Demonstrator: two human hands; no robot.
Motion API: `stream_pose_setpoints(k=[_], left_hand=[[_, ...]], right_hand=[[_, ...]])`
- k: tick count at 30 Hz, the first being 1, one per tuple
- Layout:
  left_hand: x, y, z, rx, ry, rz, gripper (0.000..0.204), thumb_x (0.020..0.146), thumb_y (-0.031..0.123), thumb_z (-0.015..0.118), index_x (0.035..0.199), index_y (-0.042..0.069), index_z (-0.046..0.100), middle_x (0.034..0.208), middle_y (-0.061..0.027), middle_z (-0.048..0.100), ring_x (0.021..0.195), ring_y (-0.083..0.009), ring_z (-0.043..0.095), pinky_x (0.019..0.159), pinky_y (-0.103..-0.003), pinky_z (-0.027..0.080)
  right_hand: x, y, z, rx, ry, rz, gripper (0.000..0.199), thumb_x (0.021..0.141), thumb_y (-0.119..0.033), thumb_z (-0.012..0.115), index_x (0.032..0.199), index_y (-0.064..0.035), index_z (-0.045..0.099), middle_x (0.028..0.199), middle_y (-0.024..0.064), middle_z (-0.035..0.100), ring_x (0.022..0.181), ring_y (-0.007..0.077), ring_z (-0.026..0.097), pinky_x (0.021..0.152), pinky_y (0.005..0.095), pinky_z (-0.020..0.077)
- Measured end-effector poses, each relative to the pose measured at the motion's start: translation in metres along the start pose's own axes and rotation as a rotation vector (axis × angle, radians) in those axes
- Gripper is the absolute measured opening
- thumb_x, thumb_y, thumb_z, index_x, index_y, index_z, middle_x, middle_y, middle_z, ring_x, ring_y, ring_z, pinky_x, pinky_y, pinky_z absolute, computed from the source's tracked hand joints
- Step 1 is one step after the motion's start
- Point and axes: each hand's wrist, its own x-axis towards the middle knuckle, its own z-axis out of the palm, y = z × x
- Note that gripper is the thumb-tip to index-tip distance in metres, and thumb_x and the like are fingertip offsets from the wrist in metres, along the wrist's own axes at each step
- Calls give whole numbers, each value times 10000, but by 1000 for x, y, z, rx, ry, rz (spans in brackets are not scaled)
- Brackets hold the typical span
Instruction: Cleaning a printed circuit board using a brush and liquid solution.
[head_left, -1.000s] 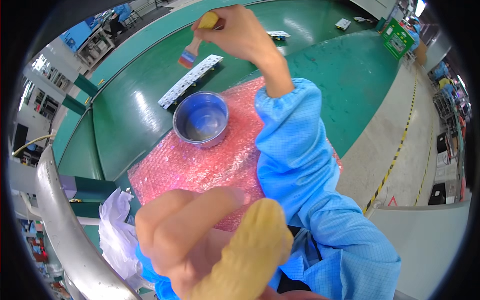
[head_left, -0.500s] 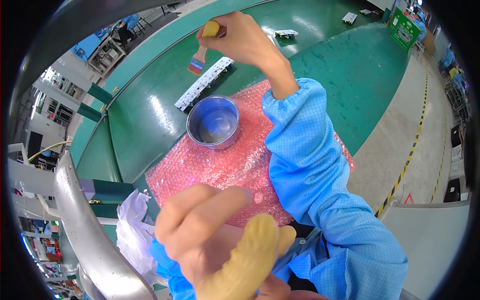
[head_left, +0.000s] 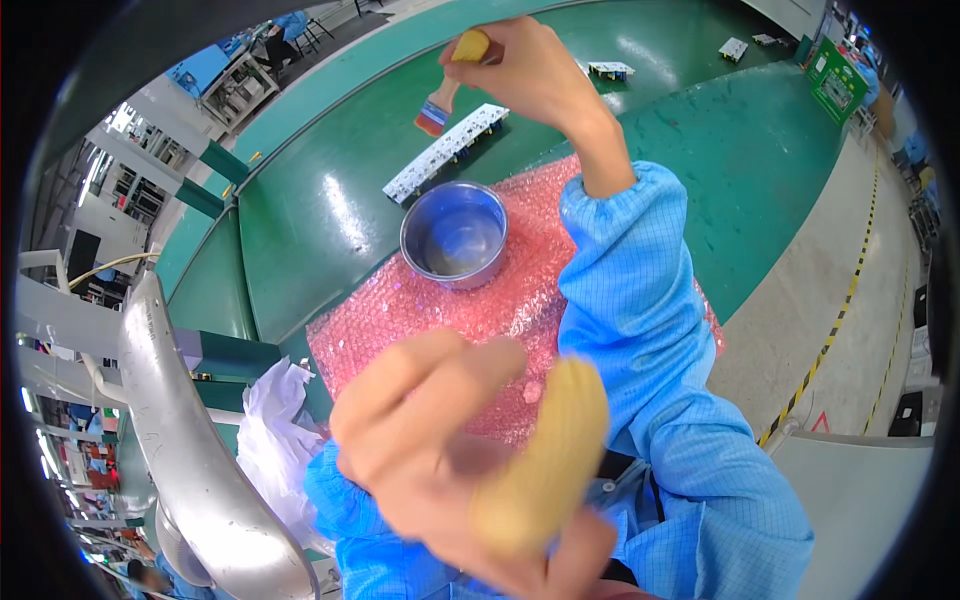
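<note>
Above the green bench (head_left: 300, 235), toward its far edge: right hand (head_left: 530, 75), bare, one fingertip under a yellow cover; grip closed on the handle of a brush (head_left: 437, 110), bristles pointing down. Brush shows beside the far half of the white strip; whether the two touch cannot be told. Nearest the viewer, over the bench's near edge: left hand (head_left: 420, 420), blurred, fingers curled, one digit in a yellow cover (head_left: 560, 440); whether its grip holds anything cannot be told.

Items on the bench:
- White strip (head_left: 445, 153), one, long, dark-marked, lying slantwise just beyond the bowl.
- Bowl (head_left: 462, 197), one, round, metal, upright on the pink bubble wrap.
- Bubble wrap (head_left: 385, 310), one sheet, toward the near edge, partly behind the left hand and the right sleeve (head_left: 625, 270).
- Short white board (head_left: 610, 70), one, beyond the right wrist.
- Small white pieces (head_left: 733, 49), two, toward the far right corner.

Left of the left hand: white plastic bag (head_left: 272, 415), crumpled; metal bar (head_left: 190, 450), curved.
</note>
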Motion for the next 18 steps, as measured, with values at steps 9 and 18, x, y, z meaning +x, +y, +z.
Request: stream_pose_setpoints(k=[9, 18], left_hand=[[19, -122, -3, 212, -43, -42, 254, 741, 111, 709, 990, 89, 667, 897, -126, 649, 764, -338, 634, 662, -406, 506], [17, -149, -6, -239, -192, -285, 536, 799, 208, 732, 1284, 75, 547, 1039, -98, 670, 804, -204, 617, 781, -337, 510]], right_hand=[[-7, -13, -3, -97, -70, -19, 224, 843, -168, 708, 1022, -35, 715, 852, 70, 710, 786, 142, 671, 724, 288, 526], [-17, -46, 19, -53, -163, -144, 194, 873, -148, 664, 1025, -29, 686, 870, 62, 700, 789, 164, 670, 767, 291, 527]])
